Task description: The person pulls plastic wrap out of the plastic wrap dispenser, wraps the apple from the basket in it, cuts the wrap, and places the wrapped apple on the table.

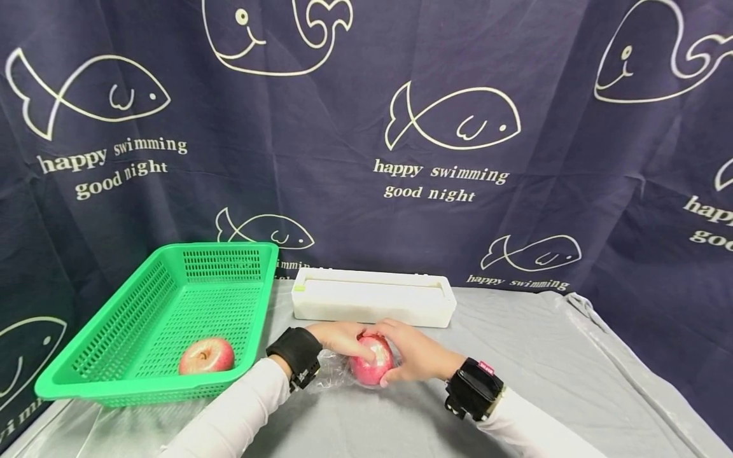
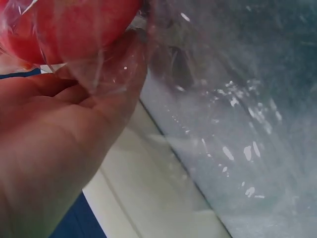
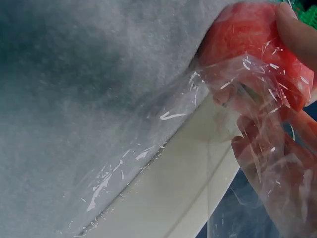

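Note:
A red apple point(image 1: 369, 369) with clear plastic film point(image 1: 335, 372) over it is between both hands, low over the grey table cover. My left hand point(image 1: 343, 339) comes in from the left and holds the apple, a digit lying across its front. My right hand point(image 1: 420, 353) grips the opposite side, thumb low and fingers over the top. Both wrist views show the film point(image 3: 267, 94) creased against the red skin of the apple point(image 2: 74, 29). In the left wrist view a fingertip lies behind the film. Some fingers are hidden behind the apple.
Behind the hands lies a long white box point(image 1: 372, 299) with a recessed top. On the left, a green perforated basket point(image 1: 266, 318) contains another apple point(image 1: 207, 356). A dark curtain point(image 1: 343, 127) printed with fish hangs behind the grey-covered table point(image 1: 515, 331).

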Tool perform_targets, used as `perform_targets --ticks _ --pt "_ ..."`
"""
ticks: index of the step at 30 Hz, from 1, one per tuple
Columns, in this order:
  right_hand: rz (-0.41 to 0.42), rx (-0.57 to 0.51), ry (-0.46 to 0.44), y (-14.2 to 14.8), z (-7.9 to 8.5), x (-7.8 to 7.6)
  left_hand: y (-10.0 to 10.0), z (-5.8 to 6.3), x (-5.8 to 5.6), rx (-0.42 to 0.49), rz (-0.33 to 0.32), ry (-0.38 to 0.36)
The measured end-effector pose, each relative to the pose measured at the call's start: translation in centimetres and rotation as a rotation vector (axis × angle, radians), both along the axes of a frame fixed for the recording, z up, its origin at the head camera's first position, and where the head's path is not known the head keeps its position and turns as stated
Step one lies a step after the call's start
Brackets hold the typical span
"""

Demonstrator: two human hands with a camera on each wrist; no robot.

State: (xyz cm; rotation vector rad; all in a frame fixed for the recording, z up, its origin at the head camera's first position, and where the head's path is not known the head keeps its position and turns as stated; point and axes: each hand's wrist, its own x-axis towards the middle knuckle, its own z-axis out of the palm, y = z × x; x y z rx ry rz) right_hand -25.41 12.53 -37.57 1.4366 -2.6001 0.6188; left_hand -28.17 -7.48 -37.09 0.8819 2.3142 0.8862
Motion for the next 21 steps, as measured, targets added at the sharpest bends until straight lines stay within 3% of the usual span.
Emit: perform_targets --ticks 5,7,10,14,17,21 --pt "-0.003 0.017 -0.045 0.0 0.3 -0.5 -0.5 -0.3 0.0 0.057 -0.027 -0.126" --pt "-0.013 0.021 -0.07 0.0 0.4 -0.6 -0.7 -0.3 0.1 0.07 -0.034 -0.141" --pt "0.009 0.015 -0.088 0.0 0.5 -1.0 -1.0 -0.2 0.6 0.097 -0.028 -0.095" --pt "0.074 -0.009 -0.126 0.2 0.6 -1.9 -1.0 -0.4 1.5 0.121 0.035 0.119" --pt "0.095 -0.013 -0.195 0.4 0.6 -2.6 -1.0 -0.9 2.3 0.059 0.124 0.346" --pt "0.087 -0.002 -0.289 0.6 0.5 -3.4 -0.8 -1.2 3.0 -0.017 0.184 0.574"
